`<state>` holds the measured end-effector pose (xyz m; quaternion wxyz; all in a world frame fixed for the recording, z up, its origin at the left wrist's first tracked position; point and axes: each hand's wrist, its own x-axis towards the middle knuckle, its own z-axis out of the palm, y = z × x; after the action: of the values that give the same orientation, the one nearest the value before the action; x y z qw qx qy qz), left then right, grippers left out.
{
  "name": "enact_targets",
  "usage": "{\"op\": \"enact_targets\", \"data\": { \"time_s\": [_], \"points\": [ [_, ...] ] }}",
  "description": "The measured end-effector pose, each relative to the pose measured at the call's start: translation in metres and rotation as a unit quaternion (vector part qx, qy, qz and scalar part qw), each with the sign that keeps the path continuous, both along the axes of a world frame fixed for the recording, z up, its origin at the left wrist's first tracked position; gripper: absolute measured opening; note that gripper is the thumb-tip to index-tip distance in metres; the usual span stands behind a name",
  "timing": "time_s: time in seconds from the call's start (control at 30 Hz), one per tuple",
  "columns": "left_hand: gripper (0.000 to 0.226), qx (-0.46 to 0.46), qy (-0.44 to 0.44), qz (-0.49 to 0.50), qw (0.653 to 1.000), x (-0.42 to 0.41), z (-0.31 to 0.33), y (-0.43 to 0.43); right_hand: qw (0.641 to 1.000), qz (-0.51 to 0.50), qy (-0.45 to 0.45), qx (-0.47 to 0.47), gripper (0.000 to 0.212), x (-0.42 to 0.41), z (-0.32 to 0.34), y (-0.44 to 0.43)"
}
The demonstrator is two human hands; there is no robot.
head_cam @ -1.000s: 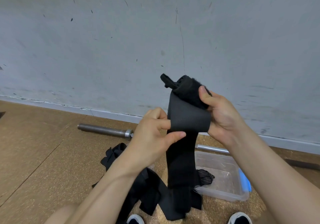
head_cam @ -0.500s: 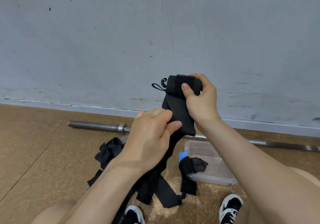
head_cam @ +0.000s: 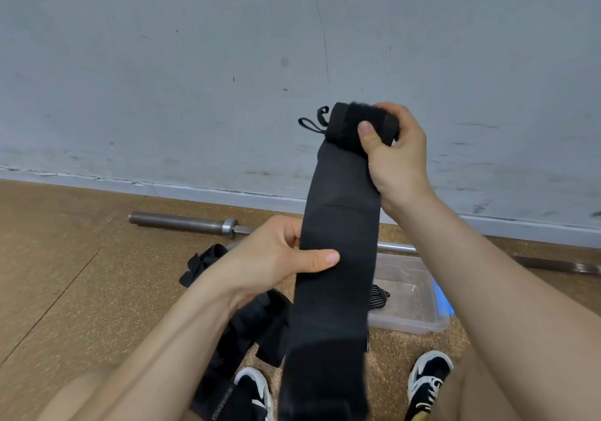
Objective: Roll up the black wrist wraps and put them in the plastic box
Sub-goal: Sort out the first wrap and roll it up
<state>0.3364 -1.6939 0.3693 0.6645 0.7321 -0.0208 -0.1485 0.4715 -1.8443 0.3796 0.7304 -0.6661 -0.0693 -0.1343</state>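
A long black wrist wrap (head_cam: 338, 245) hangs flat in front of me, its top end rolled into a small coil with a thin thumb loop sticking out to the left. My right hand (head_cam: 395, 157) grips that rolled top. My left hand (head_cam: 279, 258) pinches the wrap's left edge lower down, thumb across its front. The loose tail drops toward my feet. The clear plastic box (head_cam: 419, 310) sits on the floor behind the wrap, with a striped black wrap (head_cam: 379, 298) inside. More black wraps (head_cam: 240, 320) lie in a heap on the floor under my left arm.
A steel barbell (head_cam: 195, 224) lies along the base of the grey wall. The box's blue lid (head_cam: 444, 302) stands at its right side. My black-and-white shoes (head_cam: 429, 376) are on the cork floor at the bottom.
The wrap is now pulled out flat and straight between my hands. My left hand has slid down and away from my right hand, which still holds the rolled top.
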Motion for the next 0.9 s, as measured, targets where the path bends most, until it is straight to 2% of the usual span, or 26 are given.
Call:
{"op": "enact_targets", "data": {
  "time_s": [0.1,0.3,0.37,0.43,0.47,0.5,0.53,0.6,0.63,0.67,0.7,0.73,0.83,0.9],
  "points": [
    [0.023,0.031,0.040,-0.056,0.997,0.003,-0.001,0.012,1.000,-0.002,-0.014,0.026,0.018,0.001,0.006,-0.004],
    [0.021,0.220,0.106,-0.035,0.969,0.017,-0.022,0.026,0.998,0.038,-0.038,0.029,0.019,-0.011,0.010,-0.004],
    [0.020,0.315,0.114,-0.046,0.941,0.018,-0.021,0.024,0.997,0.054,-0.049,0.012,0.020,-0.016,0.009,0.000],
    [0.027,0.447,0.097,-0.053,0.888,0.020,-0.017,0.023,0.996,0.068,-0.056,0.001,0.020,-0.021,0.009,0.004],
    [0.035,0.491,0.070,-0.039,0.867,0.023,-0.016,0.024,0.996,0.074,-0.058,0.000,0.020,-0.023,0.010,0.006],
    [0.044,0.497,0.024,-0.005,0.867,0.024,-0.012,0.023,0.995,0.079,-0.061,-0.003,0.019,-0.024,0.011,0.008],
    [0.051,0.445,-0.030,0.053,0.894,0.026,-0.011,0.022,0.995,0.083,-0.062,-0.007,0.019,-0.025,0.011,0.009],
    [0.051,0.185,-0.101,0.163,0.964,0.031,-0.003,0.017,0.994,0.089,-0.061,-0.016,0.020,-0.028,0.011,0.011],
    [0.048,0.045,-0.103,0.182,0.977,0.033,0.003,0.012,0.994,0.090,-0.062,-0.019,0.020,-0.029,0.011,0.011],
    [0.048,-0.052,-0.087,0.184,0.978,0.036,0.006,0.007,0.994,0.089,-0.065,-0.022,0.020,-0.029,0.011,0.011],
    [0.047,-0.103,-0.078,0.181,0.975,0.037,0.007,0.000,0.994,0.088,-0.067,-0.023,0.021,-0.031,0.010,0.012],
    [0.043,-0.110,-0.077,0.189,0.973,0.037,0.005,-0.007,0.993,0.090,-0.067,-0.023,0.021,-0.032,0.009,0.012],
    [0.022,-0.057,-0.079,0.251,0.963,0.038,-0.005,-0.023,0.991,0.100,-0.080,-0.035,0.024,-0.037,0.006,0.015],
    [0.017,-0.042,-0.075,0.261,0.962,0.039,-0.009,-0.029,0.988,0.094,-0.107,-0.062,0.027,-0.039,0.002,0.016]
  ]
}}
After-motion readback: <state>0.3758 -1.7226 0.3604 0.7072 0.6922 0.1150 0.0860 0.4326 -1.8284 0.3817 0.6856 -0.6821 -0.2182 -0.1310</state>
